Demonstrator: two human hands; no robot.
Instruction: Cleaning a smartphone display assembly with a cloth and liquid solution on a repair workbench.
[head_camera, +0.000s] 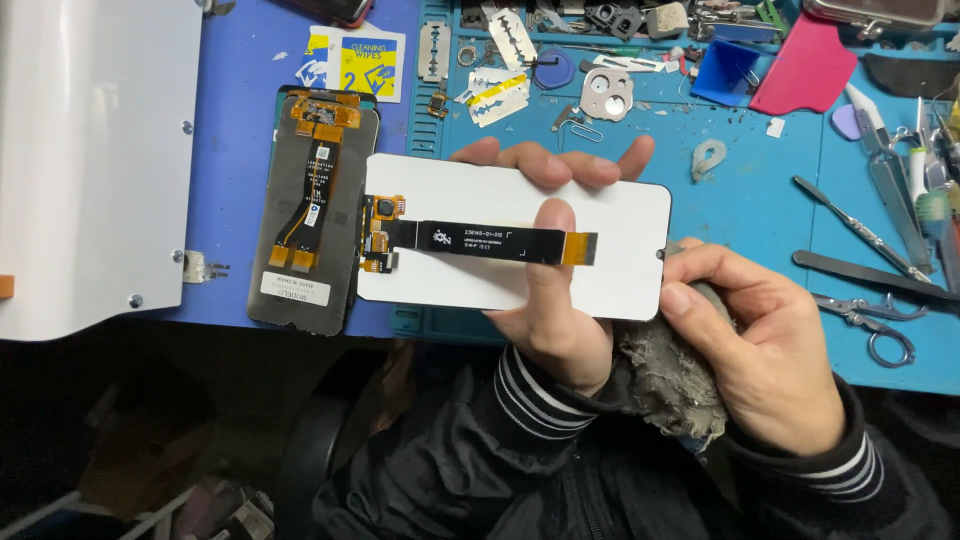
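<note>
Far left I see a white panel (95, 160) lying flat on the blue mat (240, 60), with small screws along its right edge. Just right of it, a dark phone screen assembly (315, 210) lies back-side up on the mat, orange flex cable running down its middle. Above that sits a white and yellow wipe packet (352, 62).

Centre: my left hand (550, 300) holds a white-backed display panel (500, 270) above the mat, long side level, back facing me. The grip is closed on it: thumb pressed across the black ribbon cable (490, 242) on the back, fingertips curling over the top edge. The cable runs from an orange connector at the panel's left end toward the right. The panel's left end overlaps the dark assembly from my view; I cannot tell whether they touch.

Right of centre: my right hand (760, 340) is wrapped around a grey rag (665, 370), thumb and forefinger meeting at the panel's right edge.

Further right, on the teal mat (760, 190): razor blades (497, 95) up top, a pink card (805, 65), tweezers (860, 230), scissors (870, 325).
</note>
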